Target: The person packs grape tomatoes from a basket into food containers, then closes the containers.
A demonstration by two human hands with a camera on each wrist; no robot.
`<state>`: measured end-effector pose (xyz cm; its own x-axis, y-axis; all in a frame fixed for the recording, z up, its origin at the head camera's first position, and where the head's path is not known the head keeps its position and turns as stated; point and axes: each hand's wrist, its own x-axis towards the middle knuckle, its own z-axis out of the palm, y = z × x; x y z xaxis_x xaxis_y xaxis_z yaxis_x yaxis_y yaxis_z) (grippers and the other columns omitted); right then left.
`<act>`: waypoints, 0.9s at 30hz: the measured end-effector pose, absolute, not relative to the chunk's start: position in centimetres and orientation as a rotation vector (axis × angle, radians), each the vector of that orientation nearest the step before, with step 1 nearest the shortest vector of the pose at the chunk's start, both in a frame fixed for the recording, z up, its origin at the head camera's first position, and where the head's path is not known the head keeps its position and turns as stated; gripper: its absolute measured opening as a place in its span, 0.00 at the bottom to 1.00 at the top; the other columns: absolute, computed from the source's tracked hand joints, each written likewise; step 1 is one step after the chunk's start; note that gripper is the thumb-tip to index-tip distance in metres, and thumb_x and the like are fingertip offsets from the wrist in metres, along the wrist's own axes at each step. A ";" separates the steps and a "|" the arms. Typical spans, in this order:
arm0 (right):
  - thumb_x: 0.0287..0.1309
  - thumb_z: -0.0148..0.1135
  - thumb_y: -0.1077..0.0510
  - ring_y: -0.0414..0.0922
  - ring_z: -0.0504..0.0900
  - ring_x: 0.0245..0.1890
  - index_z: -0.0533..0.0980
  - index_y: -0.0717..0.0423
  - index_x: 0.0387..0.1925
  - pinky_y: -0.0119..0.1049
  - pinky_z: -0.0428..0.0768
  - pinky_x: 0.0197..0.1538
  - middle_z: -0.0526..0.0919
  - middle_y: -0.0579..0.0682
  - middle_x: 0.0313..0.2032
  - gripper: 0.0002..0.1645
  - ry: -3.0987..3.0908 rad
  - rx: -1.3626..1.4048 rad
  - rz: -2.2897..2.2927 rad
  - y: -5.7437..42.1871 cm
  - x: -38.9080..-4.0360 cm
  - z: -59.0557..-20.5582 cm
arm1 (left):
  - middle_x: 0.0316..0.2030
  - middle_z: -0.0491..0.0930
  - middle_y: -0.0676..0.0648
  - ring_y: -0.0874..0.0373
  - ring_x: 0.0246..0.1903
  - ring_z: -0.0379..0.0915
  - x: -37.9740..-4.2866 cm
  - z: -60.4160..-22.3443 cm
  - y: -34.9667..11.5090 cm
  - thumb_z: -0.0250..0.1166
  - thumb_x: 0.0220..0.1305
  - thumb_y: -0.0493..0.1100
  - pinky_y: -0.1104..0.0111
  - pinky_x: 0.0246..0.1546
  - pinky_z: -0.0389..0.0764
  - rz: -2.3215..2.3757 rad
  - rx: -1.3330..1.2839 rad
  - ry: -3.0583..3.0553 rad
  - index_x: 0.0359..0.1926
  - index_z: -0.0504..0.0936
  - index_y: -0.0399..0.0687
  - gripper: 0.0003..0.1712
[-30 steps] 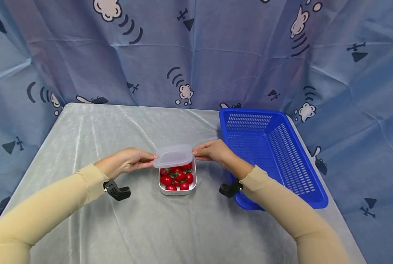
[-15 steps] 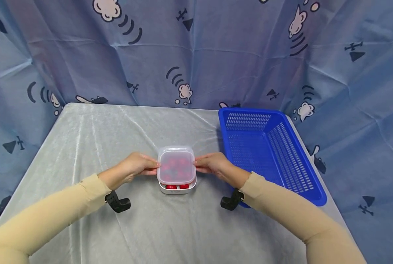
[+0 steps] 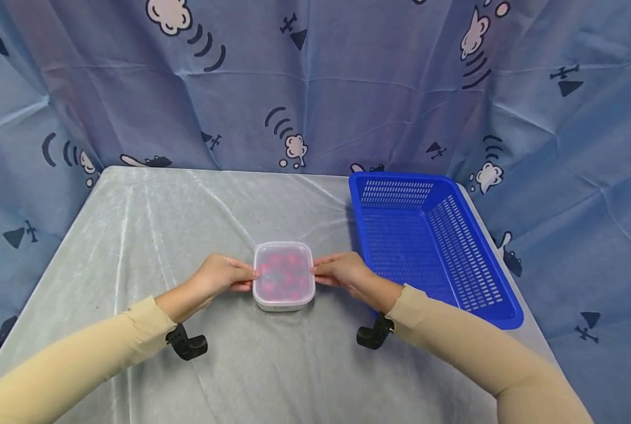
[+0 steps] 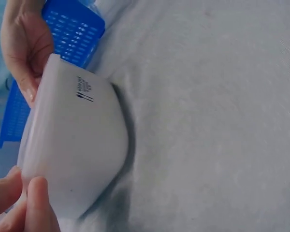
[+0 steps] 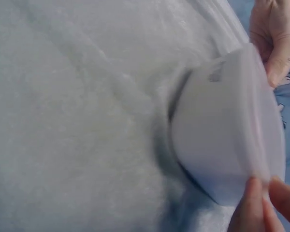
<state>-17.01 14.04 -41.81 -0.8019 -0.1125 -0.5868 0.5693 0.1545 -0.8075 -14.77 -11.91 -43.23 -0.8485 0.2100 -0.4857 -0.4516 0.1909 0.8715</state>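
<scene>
A frosted clear plastic lid [image 3: 284, 272] covers the square white food container [image 3: 281, 307] on the grey cloth. Red tomatoes show blurred through it. My left hand [image 3: 224, 274] pinches the lid's left edge between thumb and fingers. On the opposite edge, the right hand [image 3: 344, 272] pinches the lid the same way. Close up in the left wrist view, the container's white wall [image 4: 87, 140] carries small dark print with a fork and knife mark. In the right wrist view, thumb and fingers of the right hand [image 5: 261, 208] meet at the lid's rim.
A large blue plastic basket [image 3: 357, 221] with slotted walls stands on the right of the table, close beyond the right forearm. Grey cloth [image 3: 188, 212] with creases covers the table. A blue patterned curtain [image 3: 241, 88] hangs behind and at the sides.
The lid was held tilted over the back of the container with tomatoes uncovered; both hands have brought it forward and down, so it now lies over the whole container.
</scene>
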 end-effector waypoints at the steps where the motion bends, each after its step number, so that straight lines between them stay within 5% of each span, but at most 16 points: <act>1: 0.59 0.62 0.74 0.38 0.86 0.27 0.77 0.78 0.51 0.32 0.87 0.42 0.88 0.58 0.35 0.18 1.928 0.434 -1.693 14.0 -17.0 -41.8 | 0.24 0.85 0.51 0.67 0.23 0.81 -14.8 -43.3 -11.9 0.67 0.63 0.34 0.72 0.36 0.87 1.706 -0.225 1.977 0.47 0.81 0.21 0.16; 15: 0.52 0.68 0.75 0.39 0.85 0.28 0.77 0.75 0.49 0.36 0.88 0.45 0.85 0.52 0.29 0.20 1.942 0.429 -1.546 13.9 -15.0 -41.1 | 0.34 0.86 0.47 0.66 0.31 0.83 -11.9 -44.1 -11.4 0.69 0.61 0.34 0.69 0.43 0.87 1.796 -0.205 1.955 0.50 0.79 0.20 0.21; 21: 0.55 0.67 0.73 0.39 0.85 0.28 0.76 0.75 0.49 0.33 0.88 0.43 0.86 0.53 0.30 0.19 1.957 0.449 -1.511 13.6 -16.1 -40.9 | 0.33 0.88 0.49 0.67 0.29 0.82 -13.0 -44.0 -11.7 0.72 0.59 0.40 0.70 0.39 0.87 1.649 -0.141 2.080 0.45 0.85 0.27 0.18; 27: 0.63 0.64 0.64 0.38 0.83 0.23 0.77 0.73 0.53 0.32 0.88 0.40 0.84 0.49 0.24 0.20 1.913 0.542 -1.562 13.3 -19.4 -41.0 | 0.27 0.87 0.51 0.68 0.25 0.83 -16.5 -44.5 -11.8 0.68 0.65 0.39 0.69 0.41 0.87 1.750 -0.235 2.004 0.50 0.81 0.24 0.20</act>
